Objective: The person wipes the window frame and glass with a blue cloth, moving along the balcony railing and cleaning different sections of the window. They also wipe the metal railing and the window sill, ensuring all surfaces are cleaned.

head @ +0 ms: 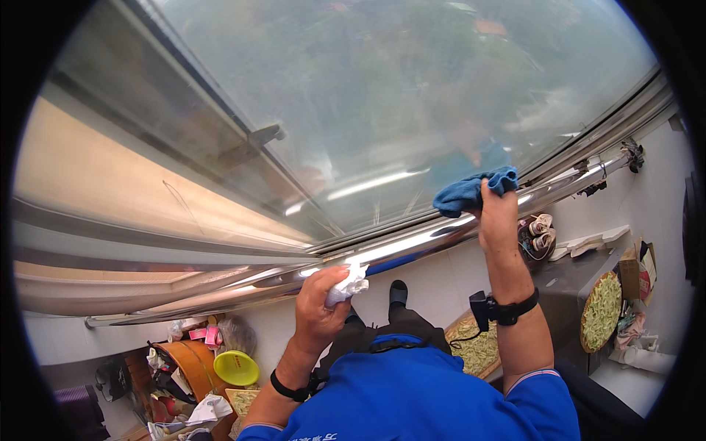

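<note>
A bunched blue cloth (pixel 462 194) is in my right hand (pixel 497 212), up against the lower part of the large window pane (pixel 353 121), above the shiny metal rail (pixel 413 245). My left hand (pixel 320 308) grips a crumpled white wad (pixel 348 286), paper or thin cloth, just below the rail and near my chest. The pane looks hazy and streaked, with faint reflections of the hand and the blue cloth in it. A window handle (pixel 266 135) sits on the frame to the left.
An orange wooden tub (pixel 187 366) and a yellow-green basin (pixel 236 368) stand at lower left among bags. To the right are a round tray of sliced pale-green pieces (pixel 601 311), a cardboard box (pixel 630 273) and shoes (pixel 541 225). Another sliced-food tray (pixel 477 347) lies beside my legs.
</note>
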Action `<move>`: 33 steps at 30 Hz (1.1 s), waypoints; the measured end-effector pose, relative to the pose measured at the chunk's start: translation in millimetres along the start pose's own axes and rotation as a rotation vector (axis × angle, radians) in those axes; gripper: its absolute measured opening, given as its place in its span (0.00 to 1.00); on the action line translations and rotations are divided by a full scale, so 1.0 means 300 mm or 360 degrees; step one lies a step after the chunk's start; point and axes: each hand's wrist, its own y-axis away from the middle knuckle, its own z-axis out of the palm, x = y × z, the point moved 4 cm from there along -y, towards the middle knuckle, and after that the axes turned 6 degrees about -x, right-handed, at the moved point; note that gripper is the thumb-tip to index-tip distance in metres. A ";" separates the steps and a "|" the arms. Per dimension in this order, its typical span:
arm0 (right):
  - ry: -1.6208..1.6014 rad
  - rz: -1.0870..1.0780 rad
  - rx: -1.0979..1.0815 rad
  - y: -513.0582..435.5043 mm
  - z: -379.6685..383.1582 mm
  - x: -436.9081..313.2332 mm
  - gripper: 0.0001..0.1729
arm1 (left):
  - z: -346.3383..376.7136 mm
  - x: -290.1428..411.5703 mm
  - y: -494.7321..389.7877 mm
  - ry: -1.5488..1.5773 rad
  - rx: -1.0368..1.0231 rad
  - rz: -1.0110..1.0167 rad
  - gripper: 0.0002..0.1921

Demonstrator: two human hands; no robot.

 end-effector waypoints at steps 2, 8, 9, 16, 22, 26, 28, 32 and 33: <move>-0.0135 0.0049 0.0060 0.079 0.140 0.045 0.07 | -0.026 -0.009 0.027 0.0035 0.0020 -0.0025 0.22; -0.0303 0.0497 -0.0250 0.275 0.511 0.183 0.08 | -0.108 -0.049 0.099 0.0054 0.0068 -0.0143 0.24; -0.0395 0.0500 -0.0360 0.296 0.567 0.208 0.12 | -0.130 -0.053 0.112 0.0013 0.0083 -0.0147 0.24; -0.0103 0.0569 -0.0500 0.380 0.791 0.379 0.10 | -0.210 -0.075 0.177 0.0009 0.0135 -0.0321 0.21; -0.0452 0.0670 -0.0459 0.373 0.721 0.310 0.08 | -0.231 -0.082 0.160 -0.0042 0.0151 -0.0319 0.21; -0.0461 0.0573 -0.0325 0.313 0.607 0.249 0.06 | -0.214 -0.083 0.122 -0.0118 0.0092 -0.0280 0.21; -0.0416 0.0542 -0.0225 0.268 0.510 0.223 0.05 | -0.199 -0.093 0.104 -0.0083 0.0090 -0.0302 0.21; -0.0204 0.0265 -0.0063 0.138 0.247 0.158 0.05 | -0.170 -0.128 0.074 -0.0162 0.0101 -0.0320 0.19; -0.0057 0.0255 0.0015 0.100 0.168 0.148 0.06 | -0.163 -0.135 0.070 -0.0208 0.0107 -0.0306 0.19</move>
